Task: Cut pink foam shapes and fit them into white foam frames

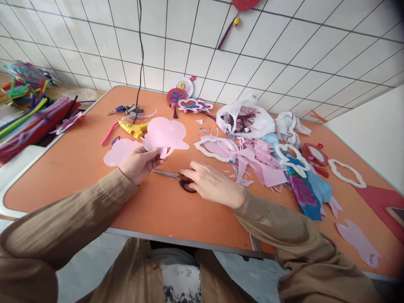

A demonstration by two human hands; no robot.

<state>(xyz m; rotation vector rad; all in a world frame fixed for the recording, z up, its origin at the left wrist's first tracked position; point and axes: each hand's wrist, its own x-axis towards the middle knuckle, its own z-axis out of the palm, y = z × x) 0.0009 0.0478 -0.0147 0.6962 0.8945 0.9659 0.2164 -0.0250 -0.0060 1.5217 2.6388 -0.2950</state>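
My left hand (139,164) pinches a pink cloud-shaped paper cutout (166,134) by its lower edge and holds it above the table. A small strip hangs from that edge by my fingertips. Another pink paper shape (120,151) lies behind my left hand. My right hand (211,182) is palm down over the scissors (187,186), its thumb and fingers around the black handles. The scissors rest on the table, blades pointing left. A yellow glue gun (134,128) lies beyond the cutout, partly covered by it.
Pink paper scraps (261,164) and white cloud-shaped frames (347,172) spread across the right of the orange table (151,210). A white plastic bag (265,122) and finished ornaments (183,94) stand near the tiled wall. Keys (129,110) lie by the black cord (140,63). Colourful pipe cleaners (34,122) are piled at left.
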